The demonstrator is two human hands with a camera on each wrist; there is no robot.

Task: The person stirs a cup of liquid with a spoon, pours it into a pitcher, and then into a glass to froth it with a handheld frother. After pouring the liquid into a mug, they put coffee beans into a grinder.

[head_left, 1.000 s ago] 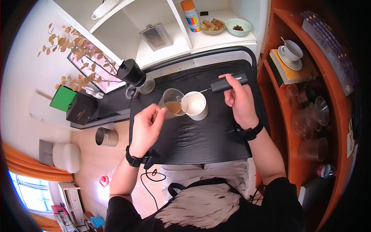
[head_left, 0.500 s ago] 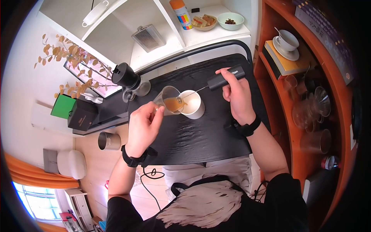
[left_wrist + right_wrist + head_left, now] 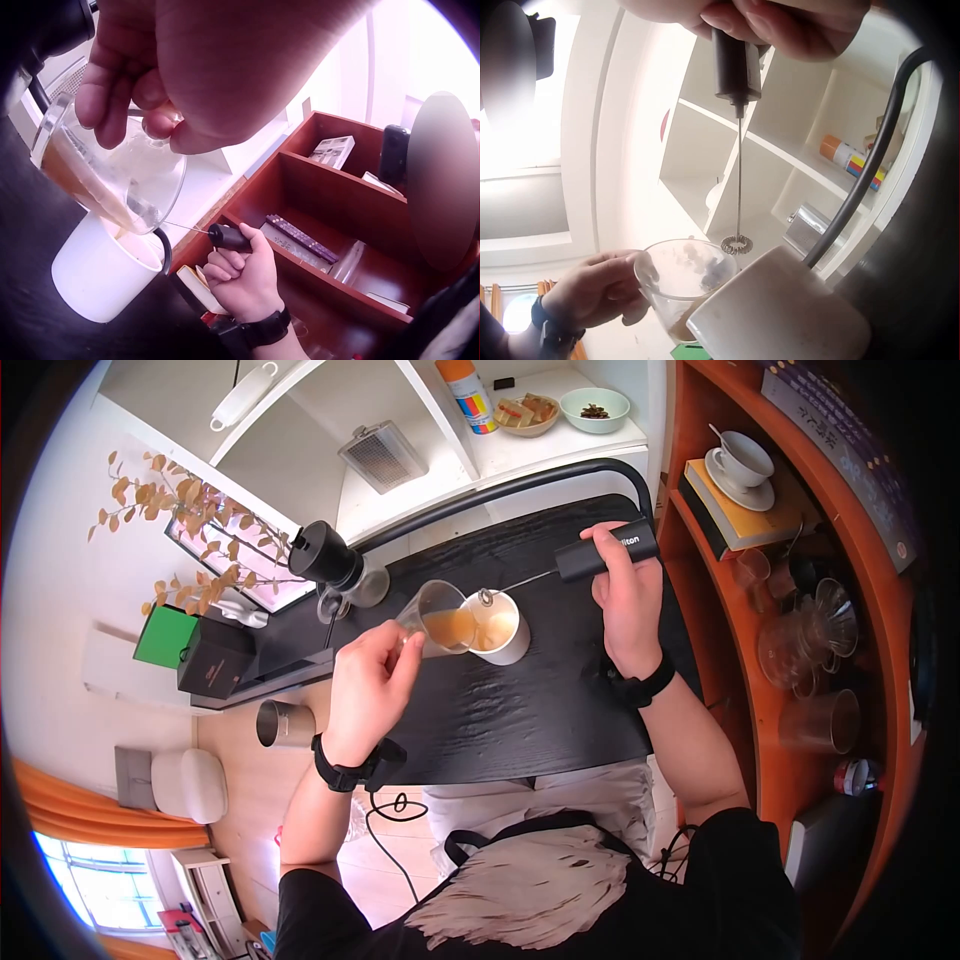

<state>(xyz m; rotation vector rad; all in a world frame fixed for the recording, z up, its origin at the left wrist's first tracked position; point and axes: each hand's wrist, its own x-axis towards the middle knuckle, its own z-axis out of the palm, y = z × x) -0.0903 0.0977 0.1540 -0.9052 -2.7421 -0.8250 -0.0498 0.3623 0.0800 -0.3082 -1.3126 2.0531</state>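
My left hand (image 3: 372, 682) grips a clear glass mug (image 3: 127, 161) by its handle. The mug is tilted, and brown liquid (image 3: 452, 628) lies along its lower side up to the lip, over the rim of a white cup (image 3: 512, 644). Tan liquid shows inside this upright cup on the black table. In my right hand (image 3: 630, 615) is a black handheld milk frother (image 3: 590, 556), held by its body. Its thin shaft slants down to the left, and the coiled whisk head (image 3: 737, 244) hangs above the white cup's opening, near the mug's lip.
A black coffee grinder (image 3: 330, 555) with a glass base stands at the table's back left. A black rail (image 3: 520, 480) runs along the back edge. White shelves (image 3: 400, 525) rise behind; a wooden shelf (image 3: 720, 650) with glassware and a cup on books stands at right.
The mug has tipped further and its liquid has run to the lip. The white cup's contents have turned from whitish to tan. The frother has risen and moved right, lifting its whisk.
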